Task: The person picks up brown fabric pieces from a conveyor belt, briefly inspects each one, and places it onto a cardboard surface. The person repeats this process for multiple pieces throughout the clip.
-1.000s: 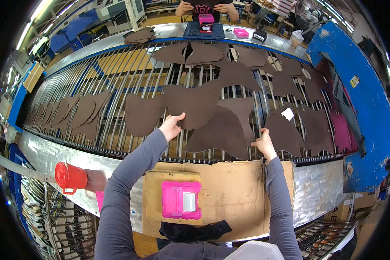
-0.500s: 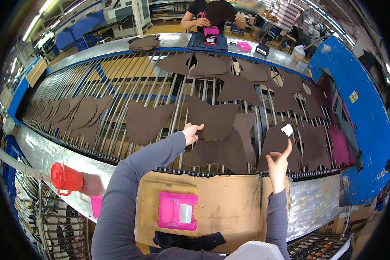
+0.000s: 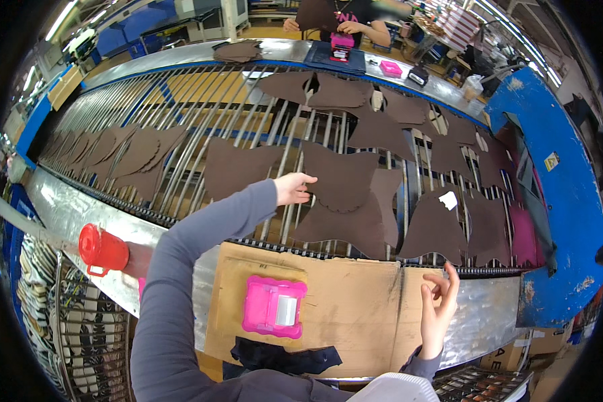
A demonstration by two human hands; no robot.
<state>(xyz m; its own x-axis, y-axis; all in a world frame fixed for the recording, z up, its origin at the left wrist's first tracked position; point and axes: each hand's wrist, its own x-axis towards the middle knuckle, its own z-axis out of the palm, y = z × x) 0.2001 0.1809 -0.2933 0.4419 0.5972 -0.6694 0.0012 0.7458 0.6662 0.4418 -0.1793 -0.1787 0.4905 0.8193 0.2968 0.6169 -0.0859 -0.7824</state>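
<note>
Several dark brown flat cut pieces, like leather or fabric, lie on a rack of metal rods. My left hand point(image 3: 295, 189) reaches over the rods, its fingertips at the left edge of a wide brown piece point(image 3: 343, 175) with a scalloped lower edge. That piece overlaps another brown piece point(image 3: 338, 231) below it. My right hand point(image 3: 439, 309) is raised over the cardboard, thumb and index finger apart, other fingers curled, nothing seen in it. Above it lies a brown piece point(image 3: 432, 231) bearing a small white patch point(image 3: 448, 200).
A pink plastic case point(image 3: 256, 305) sits on the cardboard sheet point(image 3: 355, 305) before me. At left stands a red bucket point(image 3: 104, 250). A blue panel point(image 3: 549, 201) bounds the rack at right. Across it, a person point(image 3: 355, 27) handles a brown piece beside a pink-and-black device point(image 3: 340, 48).
My right hand has drawn back from the piece with the white patch toward me, over the cardboard. My left hand stays by the same piece's edge. The whole view has shifted slightly.
</note>
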